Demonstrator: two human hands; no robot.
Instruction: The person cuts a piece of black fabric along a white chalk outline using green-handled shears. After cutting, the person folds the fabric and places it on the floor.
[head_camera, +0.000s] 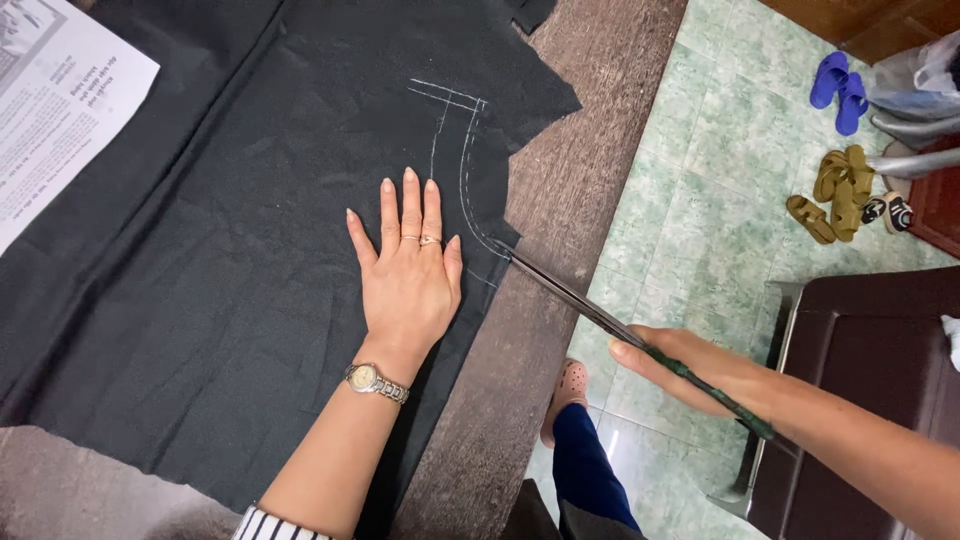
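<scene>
Left hand (408, 268) flat, open, pinning black fabric (230, 260) near the table's (560, 180) right edge. Right hand (690, 368) grips scissors (575, 295), tips at the chalk curve (465, 180). Risk: fabric overhanging the edge sags, cut drifts off the line; fingers close to blades.

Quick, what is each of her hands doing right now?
Left hand: open, pressed flat on the black fabric.
Right hand: closed around the scissors.
</scene>
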